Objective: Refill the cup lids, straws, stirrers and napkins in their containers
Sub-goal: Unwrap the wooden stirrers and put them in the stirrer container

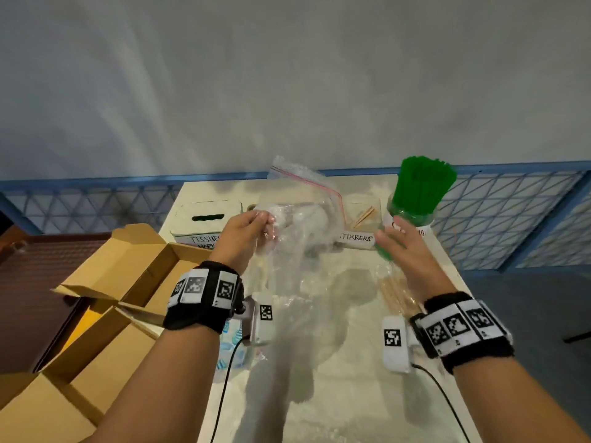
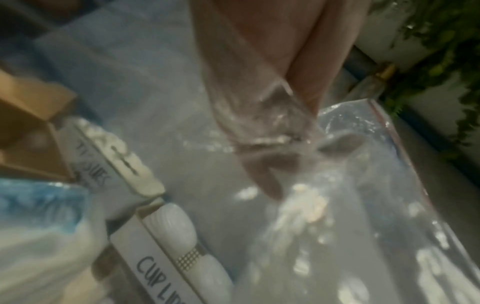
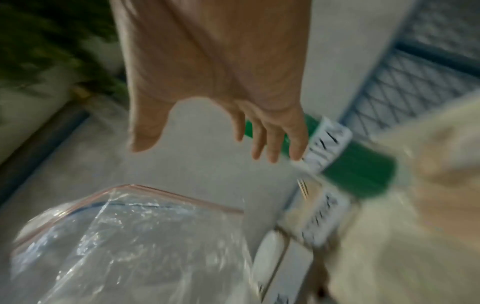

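1. Both forearms are showing bare, with no sleeves, from the bottom corners of the head view.
2. Each wrist is wearing a black band (image 1: pixel 204 295) carrying white square tags with black coded patterns.
3. A white camera unit (image 1: pixel 395 343) is sitting inside each wrist, trailing a black cable (image 1: pixel 438 394).

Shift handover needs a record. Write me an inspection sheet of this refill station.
Surface: pale table, shadowed.
Job's things: green straws upright in a jar; stirrer container nearly empty; tissue box; cup lids tray; bagged wooden stirrers lying flat.
Clutter: clear zip bag; open cardboard boxes.
Hands: left hand grips the zip bag; right hand open beside the jar.
Cables: black cable from each wrist camera.
Surroundings: grey wall, blue lattice railing.
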Available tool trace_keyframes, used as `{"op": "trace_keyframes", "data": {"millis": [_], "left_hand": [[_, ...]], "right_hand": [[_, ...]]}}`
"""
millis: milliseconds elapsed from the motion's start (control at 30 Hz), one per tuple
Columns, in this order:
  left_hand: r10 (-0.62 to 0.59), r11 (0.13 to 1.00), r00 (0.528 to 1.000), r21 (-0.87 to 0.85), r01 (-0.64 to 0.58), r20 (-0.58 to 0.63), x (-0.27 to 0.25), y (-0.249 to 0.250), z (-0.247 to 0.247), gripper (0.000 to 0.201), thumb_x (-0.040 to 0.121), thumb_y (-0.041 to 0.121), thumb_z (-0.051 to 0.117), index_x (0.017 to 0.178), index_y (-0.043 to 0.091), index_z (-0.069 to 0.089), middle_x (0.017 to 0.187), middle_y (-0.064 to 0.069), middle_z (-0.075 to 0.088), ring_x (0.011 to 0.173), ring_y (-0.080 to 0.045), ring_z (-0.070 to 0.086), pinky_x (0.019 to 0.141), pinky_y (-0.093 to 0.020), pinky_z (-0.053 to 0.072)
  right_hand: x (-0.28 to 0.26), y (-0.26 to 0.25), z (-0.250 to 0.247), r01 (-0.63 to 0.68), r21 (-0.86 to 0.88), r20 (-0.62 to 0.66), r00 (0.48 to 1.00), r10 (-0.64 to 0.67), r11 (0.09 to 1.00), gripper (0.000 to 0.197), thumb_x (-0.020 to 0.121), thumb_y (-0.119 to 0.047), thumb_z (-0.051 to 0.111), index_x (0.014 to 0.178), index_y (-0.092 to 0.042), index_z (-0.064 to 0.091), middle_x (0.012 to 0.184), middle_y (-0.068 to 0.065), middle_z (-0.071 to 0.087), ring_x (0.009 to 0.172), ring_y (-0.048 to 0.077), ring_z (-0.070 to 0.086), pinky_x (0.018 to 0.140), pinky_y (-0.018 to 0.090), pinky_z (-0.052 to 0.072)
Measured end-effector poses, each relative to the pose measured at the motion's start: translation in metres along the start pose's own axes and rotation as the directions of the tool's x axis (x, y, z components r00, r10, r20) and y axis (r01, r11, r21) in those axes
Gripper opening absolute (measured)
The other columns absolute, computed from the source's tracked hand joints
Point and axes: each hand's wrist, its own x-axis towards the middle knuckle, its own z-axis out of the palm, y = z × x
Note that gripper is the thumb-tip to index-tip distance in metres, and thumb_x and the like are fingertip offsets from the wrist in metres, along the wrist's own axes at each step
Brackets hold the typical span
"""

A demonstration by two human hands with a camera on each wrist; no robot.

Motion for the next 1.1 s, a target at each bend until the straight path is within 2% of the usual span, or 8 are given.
{"op": "trace_keyframes", "data": {"millis": [133,300,400,500,733,867,1000,1100], "left_hand": [[-0.129,0.946,0.99,-0.291,0.141,0.061,-0.006,0.002,-0.007,0.023,0.098,0.013,0.042,0.081,0.008,0.056,0.057,0.003,0.056,0.048,-0.003,0.055,0.05,-0.014,0.05],[-0.156,0.89,0.985,-0.422,0.174,0.078,-0.012,0.006,-0.01,0.023,0.098,0.015,0.039,0.083,0.008,0.054,0.054,0.003,0.058,0.047,-0.001,0.058,0.048,-0.011,0.05],[-0.166,0.974,0.986,-0.16,0.162,-0.01,-0.015,0.001,-0.013,0.021,0.098,0.023,0.043,0.097,0.006,0.055,0.077,-0.005,0.065,0.07,-0.015,0.065,0.065,-0.026,0.055],[-0.181,0.982,0.975,0.025,0.185,-0.131,-0.018,-0.012,-0.017,0.033,0.091,0.019,0.057,0.116,0.01,0.038,0.104,-0.016,0.062,0.089,-0.029,0.064,0.082,-0.041,0.054],[0.084,0.979,0.958,0.2,-0.029,-0.275,-0.024,-0.02,-0.012,0.029,0.089,-0.008,0.05,0.075,0.016,0.041,0.077,-0.007,0.05,0.065,-0.017,0.054,0.056,-0.019,0.053],[0.17,0.963,0.944,0.253,-0.097,-0.285,-0.025,-0.012,-0.014,0.022,0.091,-0.006,0.048,0.082,0.011,0.059,0.08,-0.007,0.059,0.074,-0.02,0.055,0.069,-0.023,0.053],[0.124,0.94,0.987,0.332,-0.083,-0.105,-0.027,-0.003,-0.018,0.037,0.081,0.005,0.068,0.116,0.014,0.06,0.105,-0.004,0.065,0.096,-0.017,0.063,0.087,-0.027,0.052],[0.205,0.724,0.977,0.681,-0.108,-0.063,-0.032,0.006,-0.022,0.047,0.076,0.011,0.074,0.12,0.016,0.058,0.095,0.002,0.06,0.083,-0.008,0.056,0.078,-0.018,0.048]], "right_hand": [[-0.01,0.02,0.029,-0.212,0.064,0.202,0.96,0.195,0.975,0.081,0.078,-0.048,0.061,0.145,-0.022,0.023,0.148,0.002,0.032,0.137,0.022,0.032,0.11,0.045,0.027],[-0.009,0.023,0.055,-0.302,0.242,0.247,0.938,0.243,0.922,0.06,0.077,-0.045,0.058,0.13,-0.019,0.046,0.126,0.002,0.059,0.118,0.023,0.053,0.102,0.046,0.038],[-0.007,0.017,0.061,-0.224,0.355,0.125,0.974,0.191,0.908,0.016,0.091,-0.015,0.053,0.106,-0.013,0.056,0.095,0.004,0.065,0.091,0.018,0.062,0.081,0.032,0.05],[-0.001,0.009,0.061,-0.145,0.4,-0.039,0.984,0.174,0.905,0.025,0.09,-0.004,0.054,0.111,-0.016,0.045,0.085,0.006,0.062,0.075,0.014,0.058,0.069,0.027,0.048],[0.007,0.006,0.051,0.007,0.212,-0.231,0.972,0.043,0.977,0.013,0.094,-0.008,0.05,0.104,-0.011,0.042,0.076,0.007,0.063,0.062,0.018,0.06,0.057,0.029,0.049],[0.012,0.004,0.035,0.077,0.156,-0.285,0.958,-0.03,0.985,0.019,0.096,-0.008,0.046,0.081,-0.019,0.046,0.071,0.01,0.061,0.051,0.014,0.056,0.044,0.02,0.046],[0.007,-0.007,0.022,0.138,0.109,-0.015,0.99,-0.137,0.984,0.02,0.09,-0.012,0.057,0.109,-0.018,0.059,0.105,0.004,0.062,0.087,0.015,0.06,0.071,0.021,0.054],[0.007,-0.019,0.008,0.224,-0.303,0.115,0.974,-0.197,0.926,0.052,0.079,-0.016,0.071,0.128,-0.02,0.052,0.109,-0.002,0.057,0.096,0.014,0.058,0.083,0.026,0.049]]}}
